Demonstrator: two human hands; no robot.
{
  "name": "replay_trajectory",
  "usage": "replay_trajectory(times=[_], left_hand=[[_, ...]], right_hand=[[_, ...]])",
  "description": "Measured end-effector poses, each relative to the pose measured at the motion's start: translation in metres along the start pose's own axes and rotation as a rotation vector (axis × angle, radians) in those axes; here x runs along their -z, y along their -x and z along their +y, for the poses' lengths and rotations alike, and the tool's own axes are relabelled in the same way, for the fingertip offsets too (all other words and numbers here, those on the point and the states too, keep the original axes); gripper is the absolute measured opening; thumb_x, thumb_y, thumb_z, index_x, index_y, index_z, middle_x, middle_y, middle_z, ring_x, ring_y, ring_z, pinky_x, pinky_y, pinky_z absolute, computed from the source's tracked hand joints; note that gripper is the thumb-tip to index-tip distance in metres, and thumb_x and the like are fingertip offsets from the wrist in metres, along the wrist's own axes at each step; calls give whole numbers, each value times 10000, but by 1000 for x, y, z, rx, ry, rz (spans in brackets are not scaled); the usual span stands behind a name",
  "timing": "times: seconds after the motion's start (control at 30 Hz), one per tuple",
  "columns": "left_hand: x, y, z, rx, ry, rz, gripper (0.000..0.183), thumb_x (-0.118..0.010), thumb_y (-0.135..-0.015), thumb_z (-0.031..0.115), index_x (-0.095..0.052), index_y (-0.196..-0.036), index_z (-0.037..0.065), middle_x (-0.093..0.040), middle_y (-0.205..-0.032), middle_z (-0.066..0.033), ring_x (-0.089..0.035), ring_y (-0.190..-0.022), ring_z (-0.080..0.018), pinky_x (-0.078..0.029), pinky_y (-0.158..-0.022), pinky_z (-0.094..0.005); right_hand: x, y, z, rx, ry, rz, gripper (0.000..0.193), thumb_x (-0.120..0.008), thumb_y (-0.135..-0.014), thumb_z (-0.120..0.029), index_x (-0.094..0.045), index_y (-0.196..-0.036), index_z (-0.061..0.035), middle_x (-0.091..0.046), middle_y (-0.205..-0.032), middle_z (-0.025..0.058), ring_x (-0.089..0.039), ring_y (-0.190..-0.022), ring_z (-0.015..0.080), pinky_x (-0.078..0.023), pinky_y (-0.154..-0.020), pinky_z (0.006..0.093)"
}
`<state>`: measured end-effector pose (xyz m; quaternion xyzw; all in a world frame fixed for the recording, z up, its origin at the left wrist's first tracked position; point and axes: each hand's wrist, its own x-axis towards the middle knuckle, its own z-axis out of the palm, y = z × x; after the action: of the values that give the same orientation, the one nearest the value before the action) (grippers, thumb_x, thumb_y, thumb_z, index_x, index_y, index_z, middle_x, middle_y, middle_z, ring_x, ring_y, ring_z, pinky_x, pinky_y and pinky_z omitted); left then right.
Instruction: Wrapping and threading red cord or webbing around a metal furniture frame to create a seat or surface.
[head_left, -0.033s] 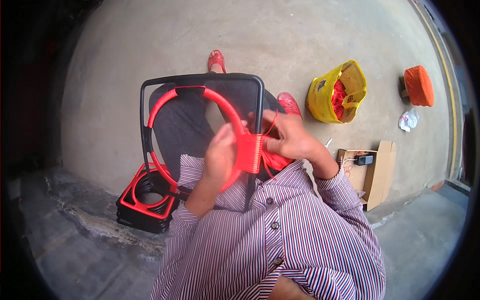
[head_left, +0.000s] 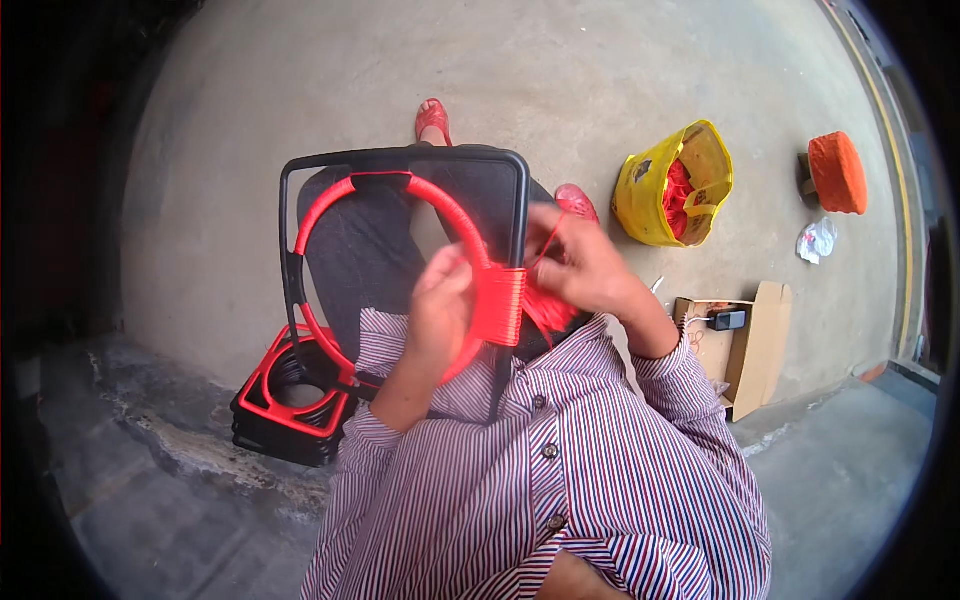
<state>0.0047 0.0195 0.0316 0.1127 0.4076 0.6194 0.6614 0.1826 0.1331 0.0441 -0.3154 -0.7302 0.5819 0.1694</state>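
The left grip [head_left: 441,312] and right grip [head_left: 588,266] (both partly blurred) are curled and apart, forearms [head_left: 652,327] angled inward.

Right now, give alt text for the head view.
Left hand and right hand, blurred, flank red wrapping on a black frame over the wearer's lap. Red cord is beside the right hand; a yellow bag is farther right.

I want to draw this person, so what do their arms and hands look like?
The left hand and right hand look bare, with no gloves or watch showing. They're blurry, so I can't tell about rings. The striped sleeves, in white, red and dark blue, stop short of the wrists.
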Motion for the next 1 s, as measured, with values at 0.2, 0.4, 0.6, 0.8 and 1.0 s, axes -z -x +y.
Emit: replay_trajectory(times=[0.2,0.4,0.6,0.8,1.0], left_hand=[[6,4,-1,-563,-577,248,318,-546,-920,83,-484,-1216,-17,-527,-1115,-103,-543,-957,-158,-436,-912,-302],[-8,8,-3,-887,-615,62,389,-607,-764,49,-524,-1134,-37,-484,-1134,-173,-511,-1028,-273,-419,-926,-356],[-8,9,9,-1022,-1039,13,391,-572,-753,15,-521,-1137,-40,-481,-1132,-141,-497,-1011,-199,-416,-907,-327],[10,-1,-3,-468,-477,169,317,-514,-946,173,-486,-1201,-12,-540,-904,-40,-487,-760,-78,-396,-682,-210],[0,-3,1,-92,-397,111,506,-330,-1024,397,-381,-1363,25,-609,-898,-79,-561,-740,-85,-425,-630,-215]], right_hand=[[-15,-7,-35,377,538,405,691,-785,-654,-204,-522,-1278,-71,-603,-1064,88,-561,-1043,257,-457,-871,387],[-36,-21,-17,497,447,146,517,-736,-701,-165,-575,-1174,-35,-586,-1163,113,-529,-1139,264,-392,-961,437],[0,2,-18,326,11,510,329,-715,-740,-153,-606,-1011,-1,-641,-966,100,-634,-878,203,-495,-796,314],[21,31,-24,-101,2,394,190,-658,-709,-164,-617,-811,-8,-634,-743,51,-602,-678,127,-488,-648,274],[61,51,22,-147,-165,138,238,-647,-706,-166,-595,-897,-33,-644,-811,86,-635,-758,209,-514,-703,392]])
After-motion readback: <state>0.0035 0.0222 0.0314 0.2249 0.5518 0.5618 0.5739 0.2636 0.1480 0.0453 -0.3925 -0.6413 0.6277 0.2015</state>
